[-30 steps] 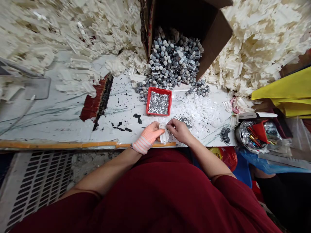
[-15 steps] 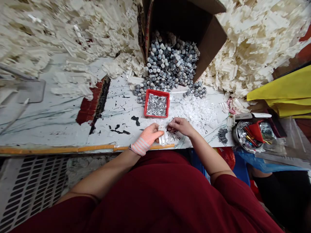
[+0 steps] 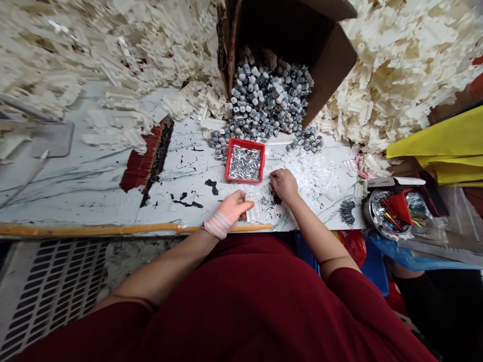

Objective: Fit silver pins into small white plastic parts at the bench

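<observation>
- One white part (image 3: pixel 251 212) is held in the left hand (image 3: pixel 229 211), above the front edge of the bench (image 3: pixel 94 201).
- Left hand: clad in a striped orange glove (image 3: pixel 219 221); thumb and fingers pinch the white part from its left side.
- Right hand (image 3: pixel 285 185): fingers curled, fingertips drawn together, well clear of the white part. Whether anything is gripped cannot be told.
- Right hand location: to the right of the red tray (image 3: pixel 247 143), at the left edge of the scattered white discs (image 3: pixel 315 173).
- Tray: set beyond the left hand, filled with metal pins (image 3: pixel 244 164).
- Loose pins (image 3: pixel 269 207): lie on the bench between the white part and the right forearm.
- Cardboard box (image 3: pixel 334 70): lies open beyond the tray. Gray pieces (image 3: pixel 269 103) with white ends spill from its mouth onto the bench, reaching the tray's far side.
- Cream parts (image 3: pixel 407 65): heaped on both sides of the box.
- Metal bowl (image 3: pixel 372 222): at the right, near the bench front, holding assorted items. Yellow sheets (image 3: pixel 445 136) are stacked beyond it.
</observation>
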Motion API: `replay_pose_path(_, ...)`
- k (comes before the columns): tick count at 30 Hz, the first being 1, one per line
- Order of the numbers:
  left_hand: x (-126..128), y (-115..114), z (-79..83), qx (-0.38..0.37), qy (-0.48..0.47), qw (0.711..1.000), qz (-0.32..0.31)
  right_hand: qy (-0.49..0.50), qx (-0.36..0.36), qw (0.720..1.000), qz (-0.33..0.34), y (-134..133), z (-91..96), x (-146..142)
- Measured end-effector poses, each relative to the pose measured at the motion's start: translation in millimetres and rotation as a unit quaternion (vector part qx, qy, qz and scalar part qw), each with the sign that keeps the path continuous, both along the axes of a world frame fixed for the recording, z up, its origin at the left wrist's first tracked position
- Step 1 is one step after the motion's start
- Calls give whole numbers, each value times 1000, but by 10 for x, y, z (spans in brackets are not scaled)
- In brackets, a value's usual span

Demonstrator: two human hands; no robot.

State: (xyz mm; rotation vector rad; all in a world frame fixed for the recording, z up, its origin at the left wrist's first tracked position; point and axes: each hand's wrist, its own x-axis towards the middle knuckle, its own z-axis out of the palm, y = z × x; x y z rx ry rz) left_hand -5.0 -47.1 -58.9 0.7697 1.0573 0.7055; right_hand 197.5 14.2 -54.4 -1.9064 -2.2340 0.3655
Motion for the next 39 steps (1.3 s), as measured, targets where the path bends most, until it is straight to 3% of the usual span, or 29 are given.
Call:
replay_pose_path(6, -7, -29, 72, -6, 3, 1000, 15, -57, -34, 996, 54, 140, 15, -111)
replay_pose_path(12, -24, -39, 110, -23, -5, 1000, 14, -58, -41, 993, 90, -9, 25, -78)
replay_pose_path(22, -68, -15, 91, -36, -12, 999, 17, -23, -46, 999, -4, -184, 131, 120)
replay_pose_path(26, -77, -19, 112, -30, -2, 999, 24, -16, -33, 999, 39, -188, 98, 18)
replay_pose_path(32, -30, -34, 92, -41, -12, 999, 31, -98, -26, 992, 75, -209, 13, -167)
replay_pose_path(36, 14, -34, 61, -42, -22, 999, 26, 50, -19, 999, -5, -352, -18, -165)
replay_pose_path(39, 55, -28, 99, -48, -59, 997, 22, 203, -29, 978, -45, -529, -23, -215)
